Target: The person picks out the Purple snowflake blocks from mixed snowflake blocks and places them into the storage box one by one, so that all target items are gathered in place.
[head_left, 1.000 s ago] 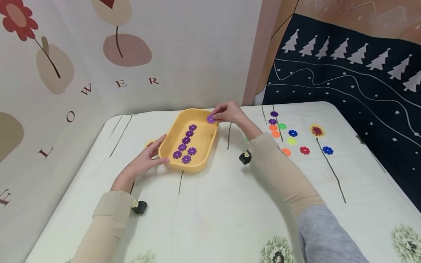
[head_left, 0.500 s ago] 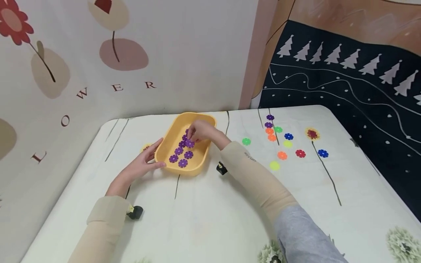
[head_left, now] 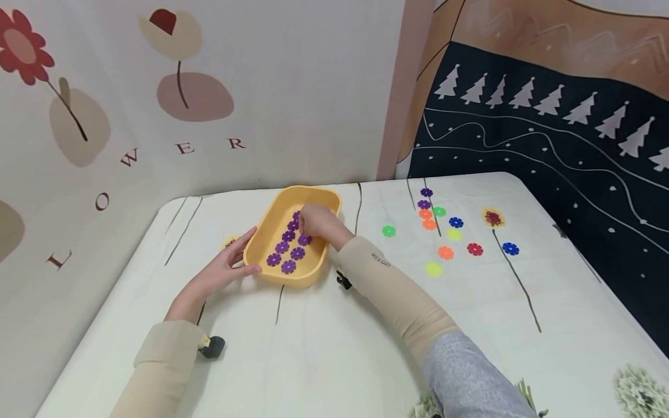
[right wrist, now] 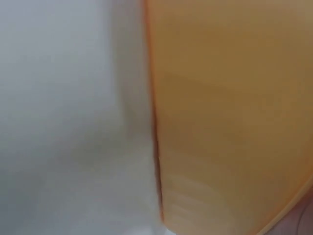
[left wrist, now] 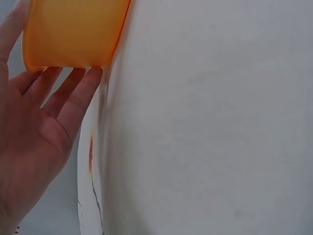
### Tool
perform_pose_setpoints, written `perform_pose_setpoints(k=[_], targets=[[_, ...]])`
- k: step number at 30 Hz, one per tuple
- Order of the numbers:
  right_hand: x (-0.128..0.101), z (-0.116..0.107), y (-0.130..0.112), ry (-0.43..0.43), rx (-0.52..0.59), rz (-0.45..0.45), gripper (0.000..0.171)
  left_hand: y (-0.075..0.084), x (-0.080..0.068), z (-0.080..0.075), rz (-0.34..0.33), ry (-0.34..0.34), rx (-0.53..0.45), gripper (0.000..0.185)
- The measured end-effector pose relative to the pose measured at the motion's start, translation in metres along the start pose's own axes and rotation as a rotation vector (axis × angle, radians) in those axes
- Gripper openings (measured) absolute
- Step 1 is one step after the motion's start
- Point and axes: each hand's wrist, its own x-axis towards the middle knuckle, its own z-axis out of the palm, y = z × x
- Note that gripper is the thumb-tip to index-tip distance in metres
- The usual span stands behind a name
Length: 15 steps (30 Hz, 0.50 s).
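A yellow plastic tray [head_left: 254, 237] stands near the table's back edge. Inside it, several purple snowflake discs [head_left: 281, 247] form a long row, with a shorter row beside it. My left hand [head_left: 222, 271] rests against the tray's left near corner, thumb at the rim. In the left wrist view, its fairly straight fingers [left wrist: 78, 100] touch the tray wall [left wrist: 73, 36]. My right hand [head_left: 320, 223] reaches inside, its curled fingers on a purple snowflake disc [head_left: 305, 240] in the shorter row; they partly cover it. In the right wrist view, the tray's outer side [right wrist: 225, 117] fills much of the picture.
To the right lie loose snowflake discs in several colours, including a red one [head_left: 475, 249], an orange one [head_left: 446, 252] and a green one [head_left: 389, 231]. A flower-printed white cloth [head_left: 292, 371] covers the table. A patterned curtain [head_left: 313, 87] hangs behind.
My right hand has carried a purple snowflake disc from the tray's far right corner down into the shorter row. My left hand has stayed at the tray's side.
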Motion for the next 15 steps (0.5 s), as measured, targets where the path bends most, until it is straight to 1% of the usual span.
perform_pose_setpoints(k=[2, 5, 11, 15], targets=[[-0.001, 0.0, 0.0, 0.015, -0.001, 0.004, 0.015, 0.001, 0.001, -0.001, -0.001, 0.0, 0.002, 0.088], [0.0, 0.0, 0.001, 0.053, 0.035, -0.006, 0.012, 0.001, 0.002, -0.001, 0.003, 0.003, 0.005, 0.088], [-0.003, -0.006, 0.006, 0.166, 0.137, -0.084, 0.01, 0.0, -0.001, 0.001, -0.009, 0.0, 0.011, 0.088], [-0.007, -0.02, 0.017, 0.269, 0.238, -0.089, 0.011, 0.002, -0.001, 0.002, -0.018, 0.006, 0.014, 0.089]])
